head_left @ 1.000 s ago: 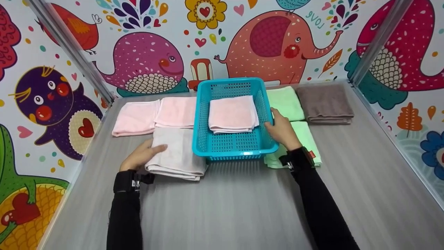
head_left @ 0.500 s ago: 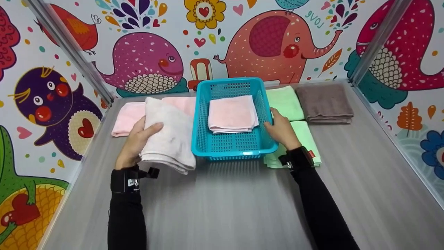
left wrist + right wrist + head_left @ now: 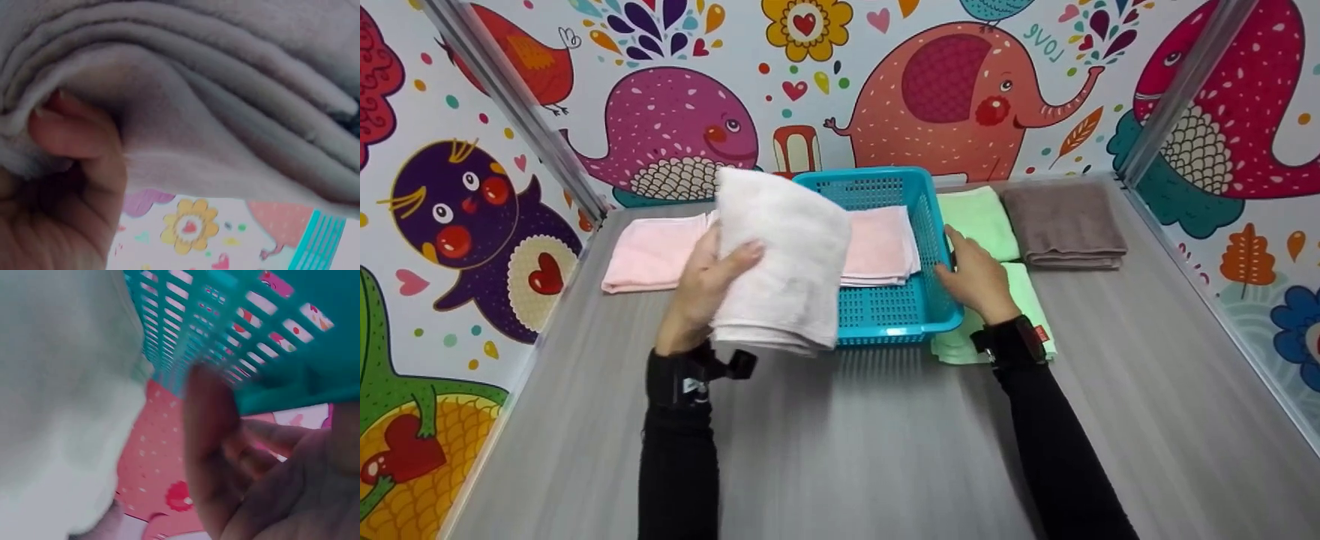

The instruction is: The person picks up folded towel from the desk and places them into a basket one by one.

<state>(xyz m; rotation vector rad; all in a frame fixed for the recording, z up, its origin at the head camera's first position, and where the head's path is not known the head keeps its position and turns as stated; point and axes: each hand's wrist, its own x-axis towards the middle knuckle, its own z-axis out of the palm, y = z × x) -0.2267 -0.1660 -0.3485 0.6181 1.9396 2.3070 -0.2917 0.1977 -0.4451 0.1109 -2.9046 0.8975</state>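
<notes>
Around the gray table (image 3: 900, 450) stand white walls (image 3: 855, 56) with pictures of a purple whale (image 3: 675, 112), an orange elephant (image 3: 945, 105) and a yellow flower (image 3: 808, 28).

Blue basket (image 3: 885, 307) partly hidden behind white towel (image 3: 790, 266)

Bright, even light fills the head view, with a small white glint on the front rim of the basket (image 3: 877, 329) and soft shadow on the counter (image 3: 885, 457) below it. The left wrist view is dimmer and soft — the white towel's (image 3: 169, 121) underside is shaded. In the right wrist view, the right hand (image 3: 281, 489) looks blurred — the green towel (image 3: 62, 416) pales almost to white.
</notes>
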